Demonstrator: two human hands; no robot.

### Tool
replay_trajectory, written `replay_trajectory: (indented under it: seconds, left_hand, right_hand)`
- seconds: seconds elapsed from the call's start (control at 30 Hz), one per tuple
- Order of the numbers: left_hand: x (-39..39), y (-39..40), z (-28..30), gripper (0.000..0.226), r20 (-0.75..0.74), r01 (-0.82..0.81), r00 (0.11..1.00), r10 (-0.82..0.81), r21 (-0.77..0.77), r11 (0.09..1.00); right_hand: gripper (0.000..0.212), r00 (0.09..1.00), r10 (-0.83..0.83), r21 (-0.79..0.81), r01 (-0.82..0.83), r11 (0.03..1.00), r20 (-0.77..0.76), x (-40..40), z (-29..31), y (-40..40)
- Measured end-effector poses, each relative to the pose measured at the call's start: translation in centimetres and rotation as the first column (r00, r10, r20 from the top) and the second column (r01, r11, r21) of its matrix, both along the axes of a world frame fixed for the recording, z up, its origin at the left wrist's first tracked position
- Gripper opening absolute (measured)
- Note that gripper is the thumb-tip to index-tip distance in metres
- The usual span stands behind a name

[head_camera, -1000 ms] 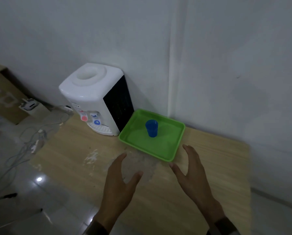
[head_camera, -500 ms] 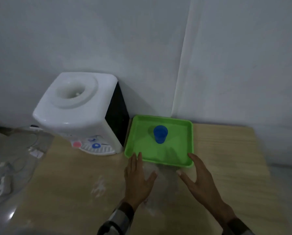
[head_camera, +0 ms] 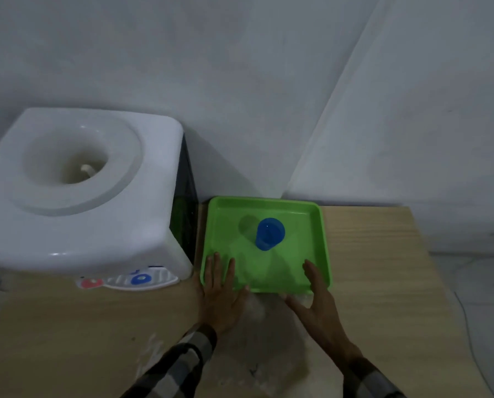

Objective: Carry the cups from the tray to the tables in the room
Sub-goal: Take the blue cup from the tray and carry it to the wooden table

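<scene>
A single blue cup point(head_camera: 269, 233) stands upright near the middle of a green tray point(head_camera: 317, 225) on a wooden table point(head_camera: 377, 268). My left hand point(head_camera: 221, 294) is flat and open, its fingertips over the tray's near left corner. My right hand point(head_camera: 316, 303) is open too, fingers spread, reaching over the tray's near right rim. Neither hand touches the cup, which is a hand's length beyond both. Both hands hold nothing.
A white tabletop water dispenser point(head_camera: 73, 196) with red and blue taps stands close against the tray's left side. Grey walls point(head_camera: 268, 96) meet in a corner right behind the tray. The table's right edge drops to a tiled floor with a cable point(head_camera: 469, 326).
I have come closer to the table and look down more steeply. Both hands have moved forward from the bare tabletop to the tray's near edge. The cup has not moved.
</scene>
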State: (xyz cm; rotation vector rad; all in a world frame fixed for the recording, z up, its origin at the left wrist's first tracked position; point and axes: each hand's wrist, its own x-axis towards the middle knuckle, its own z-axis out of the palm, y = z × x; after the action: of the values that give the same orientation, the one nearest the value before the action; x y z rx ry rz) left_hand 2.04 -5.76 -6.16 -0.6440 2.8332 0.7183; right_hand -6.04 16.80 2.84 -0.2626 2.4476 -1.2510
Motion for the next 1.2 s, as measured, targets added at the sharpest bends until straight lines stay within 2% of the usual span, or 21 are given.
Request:
replay_trajectory:
  seconds: [0.13,0.2,0.33,0.5,0.7,0.9,1.2]
  left_hand:
    - [0.1,-0.1,0.4,0.078,-0.051,0.015,0.999,-0.015,0.005,1.0]
    - [0.1,-0.2,0.2,0.076,-0.076,0.029,0.997,-0.03,-0.021,0.999]
    - [0.2,0.2,-0.6,0.076,-0.087,0.02,0.996,-0.022,-0.032,0.999]
    - [0.2,0.3,-0.7,0.078,-0.079,-0.003,0.997,0.0,-0.044,0.999]
    - [-0.1,0.2,-1.0,0.081,-0.042,0.018,0.999,-0.021,-0.07,0.997]
    - [-0.1,0.3,-1.0,0.083,-0.028,0.032,0.999,-0.034,-0.067,0.997]
    - [-1.0,0.7,1.3,0.088,-0.048,0.015,0.999,-0.015,-0.004,1.0]
  right_hand:
    - [0.118,0.997,-0.07,-0.055,0.072,0.996,0.046,-2.6,-1.7,-4.0]
    - [0.119,0.992,-0.117,-0.076,0.121,0.99,0.051,-4.0,-2.7,-6.1]
    - [0.107,0.971,-0.229,-0.126,0.236,0.964,0.066,-6.6,-5.1,-9.3]
    - [0.091,0.954,-0.298,-0.147,0.297,0.943,0.018,-8.3,-6.8,-11.5]
    - [0.072,0.91,-0.412,-0.163,0.414,0.896,0.045,-8.5,-8.2,-13.1]
    - [0.066,0.869,-0.492,-0.195,0.492,0.848,0.053,-8.3,-7.3,-13.9]
    - [0.062,0.875,-0.482,-0.269,0.453,0.85,-0.049,-7.7,-2.0,-11.4]
